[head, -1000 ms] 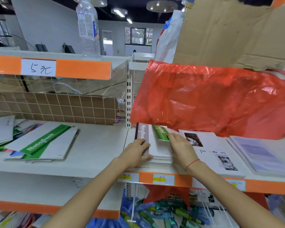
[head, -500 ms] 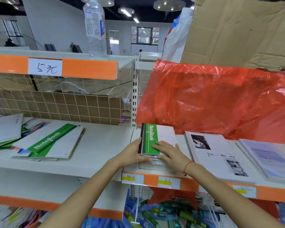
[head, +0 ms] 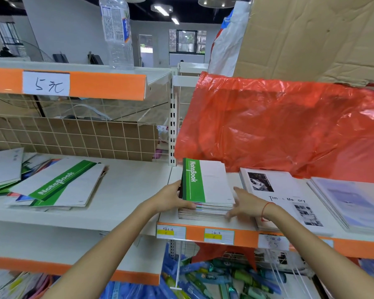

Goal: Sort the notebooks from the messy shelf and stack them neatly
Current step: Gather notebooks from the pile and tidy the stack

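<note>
Shop, orange-edged shelves, handwritten price label, yellow price tags

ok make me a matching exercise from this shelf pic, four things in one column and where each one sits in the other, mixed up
Things:
1. water bottle
2. red plastic bag
3. neat notebook stack
4. messy notebook pile

Places:
A. between the left hand and right hand
B. on the left shelf, askew
C. upright on the top shelf
D. hanging over the right shelf's back

Pairs: 1-C, 2-D, 3-A, 4-B
</note>
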Demonstrator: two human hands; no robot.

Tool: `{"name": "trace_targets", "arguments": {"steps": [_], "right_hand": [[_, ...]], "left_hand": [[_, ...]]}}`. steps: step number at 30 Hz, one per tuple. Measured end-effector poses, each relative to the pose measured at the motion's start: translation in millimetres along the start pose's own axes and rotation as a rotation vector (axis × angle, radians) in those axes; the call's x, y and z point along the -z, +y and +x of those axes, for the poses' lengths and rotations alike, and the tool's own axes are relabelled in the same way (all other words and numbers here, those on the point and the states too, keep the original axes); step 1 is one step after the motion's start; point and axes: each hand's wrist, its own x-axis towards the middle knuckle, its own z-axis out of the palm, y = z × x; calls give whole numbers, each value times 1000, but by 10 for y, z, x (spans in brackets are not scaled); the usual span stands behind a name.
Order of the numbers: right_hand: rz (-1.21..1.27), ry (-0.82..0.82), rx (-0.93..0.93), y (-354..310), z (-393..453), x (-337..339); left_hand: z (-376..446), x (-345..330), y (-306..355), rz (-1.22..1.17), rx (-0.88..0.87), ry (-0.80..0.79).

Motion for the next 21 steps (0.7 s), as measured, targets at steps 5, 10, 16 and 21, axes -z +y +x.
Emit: {"name": "trace_targets", "arguments": {"steps": [5,10,16,21], "right_hand": [[-39,-63,-68,-15,-7,-92],[-211,33,-147,-22,85,-178],[-279,50,-165,-45,91,-161],[-220,99,-155,-22,91,-180]], "left_hand": [[22,40,86,71,30,-45],[7,51,122,244,95,-67],[22,-9,235,511,104,-79],[27,-2,233,544,98,-38]]}}
